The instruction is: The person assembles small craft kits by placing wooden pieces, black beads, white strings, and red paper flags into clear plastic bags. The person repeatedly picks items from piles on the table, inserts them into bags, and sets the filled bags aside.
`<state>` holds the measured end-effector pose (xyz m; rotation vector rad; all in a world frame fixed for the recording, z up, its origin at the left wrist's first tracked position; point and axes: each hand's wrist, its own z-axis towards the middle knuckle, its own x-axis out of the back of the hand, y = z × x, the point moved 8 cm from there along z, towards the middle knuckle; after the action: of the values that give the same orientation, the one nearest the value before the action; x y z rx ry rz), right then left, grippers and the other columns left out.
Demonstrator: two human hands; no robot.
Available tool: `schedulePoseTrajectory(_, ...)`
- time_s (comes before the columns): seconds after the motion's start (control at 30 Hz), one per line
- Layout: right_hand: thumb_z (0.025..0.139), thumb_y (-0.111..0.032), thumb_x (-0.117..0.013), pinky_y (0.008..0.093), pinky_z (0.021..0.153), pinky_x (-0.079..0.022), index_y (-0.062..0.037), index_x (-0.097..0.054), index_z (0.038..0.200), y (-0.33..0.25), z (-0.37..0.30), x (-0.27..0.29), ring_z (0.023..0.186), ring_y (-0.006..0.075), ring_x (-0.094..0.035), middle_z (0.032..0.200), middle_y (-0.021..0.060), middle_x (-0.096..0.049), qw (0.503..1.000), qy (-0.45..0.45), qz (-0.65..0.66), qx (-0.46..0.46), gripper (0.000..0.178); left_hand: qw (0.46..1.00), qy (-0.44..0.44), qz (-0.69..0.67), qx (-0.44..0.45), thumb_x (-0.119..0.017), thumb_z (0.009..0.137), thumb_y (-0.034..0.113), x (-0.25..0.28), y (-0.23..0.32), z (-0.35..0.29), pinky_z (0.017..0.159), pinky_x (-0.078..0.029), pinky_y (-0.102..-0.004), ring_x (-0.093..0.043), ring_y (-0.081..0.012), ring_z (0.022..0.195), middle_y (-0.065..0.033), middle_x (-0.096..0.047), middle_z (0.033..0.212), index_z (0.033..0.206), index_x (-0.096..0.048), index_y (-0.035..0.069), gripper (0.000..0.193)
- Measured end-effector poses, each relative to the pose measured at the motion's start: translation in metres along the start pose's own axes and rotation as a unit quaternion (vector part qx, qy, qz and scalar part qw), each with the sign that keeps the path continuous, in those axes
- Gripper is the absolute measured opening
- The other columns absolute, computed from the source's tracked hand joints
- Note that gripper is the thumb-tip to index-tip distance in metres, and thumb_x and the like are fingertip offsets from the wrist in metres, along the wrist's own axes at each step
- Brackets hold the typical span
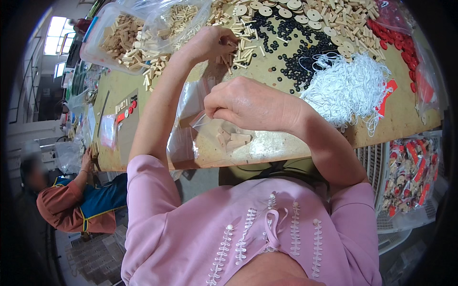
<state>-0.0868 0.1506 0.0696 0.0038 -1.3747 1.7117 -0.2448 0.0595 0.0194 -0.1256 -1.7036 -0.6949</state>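
My left hand (212,44) reaches to the far side of the table, its fingers curled down at a heap of small wooden dowels (244,51). What lies between those fingertips is hidden. Nearer to me, my right hand (250,104) is closed, with thumb and fingers pinched at the top of a clear plastic zip bag (201,121). Several pale wooden blocks (234,140) show in the bag below that hand. More flat clear bags (183,143) lie on the table beside my left forearm.
A clear tub (90,47) of wooden pieces stands far left. Black rings (298,66), wooden discs (314,15), red pieces (408,57) and tangled white string (350,88) cover the far right. A white basket (377,167) of filled bags stands right. A person (78,205) works at left.
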Motion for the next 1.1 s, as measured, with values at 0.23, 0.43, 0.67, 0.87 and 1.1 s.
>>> schedulePoseTrajectory(0.23,0.089,-0.008,-0.064,0.0412,0.079,-0.054,-0.0002,-0.067,0.093,-0.001,0.0,0.0,0.086,0.0348,-0.068,0.087,0.017,-0.068,1.0,0.006,-0.004,0.004,0.009,0.997,-0.058,0.045,-0.017,-0.077,0.086,0.013,-0.001,-0.004,0.008,0.072,-0.053,-0.0314,-0.067,-0.0172,0.078,-0.0074,-0.074,0.089,0.105,-0.074,0.004,0.022)
schedulePoseTrajectory(0.43,0.086,-0.004,-0.061,0.0446,0.083,-0.055,-0.0022,-0.072,0.098,0.005,0.002,0.001,0.093,0.0377,-0.069,0.095,0.0197,-0.071,0.999,-0.014,0.011,-0.031,0.016,0.984,-0.163,-0.048,0.052,-0.077,0.089,0.016,-0.009,-0.022,0.015,0.075,-0.052,-0.0301,-0.066,-0.0131,0.081,-0.0029,-0.072,0.085,0.099,-0.071,0.002,0.018)
schedulePoseTrajectory(0.67,0.088,-0.006,-0.064,0.0407,0.076,-0.054,0.0001,-0.067,0.092,0.006,0.001,0.003,0.084,0.0345,-0.069,0.086,0.0171,-0.068,1.0,0.009,-0.001,0.0,0.008,0.964,-0.203,-0.153,0.077,-0.076,0.092,0.016,-0.019,-0.035,0.013,0.072,-0.052,-0.0269,-0.064,-0.0081,0.074,0.0,-0.069,0.08,0.088,-0.067,0.003,0.016)
schedulePoseTrajectory(0.87,0.085,-0.005,-0.062,0.0436,0.082,-0.056,-0.0022,-0.072,0.095,0.007,0.003,0.005,0.091,0.0369,-0.07,0.092,0.0189,-0.072,0.999,-0.007,0.014,-0.036,0.014,0.968,-0.12,-0.201,0.086,-0.073,0.092,0.01,-0.013,-0.028,0.001,0.062,-0.055,-0.0269,-0.068,-0.0128,0.064,-0.0053,-0.069,0.071,0.085,-0.067,0.0,0.014)
schedulePoseTrajectory(1.1,0.085,-0.005,-0.062,0.0442,0.081,-0.055,-0.0016,-0.071,0.093,0.011,0.004,0.002,0.088,0.0368,-0.07,0.089,0.0191,-0.071,0.999,0.003,0.009,-0.035,0.012,0.99,-0.109,-0.065,0.06,-0.079,0.087,0.019,-0.01,-0.025,0.002,0.075,-0.05,-0.0292,-0.06,-0.0091,0.076,-0.0016,-0.069,0.078,0.091,-0.069,0.001,0.021)
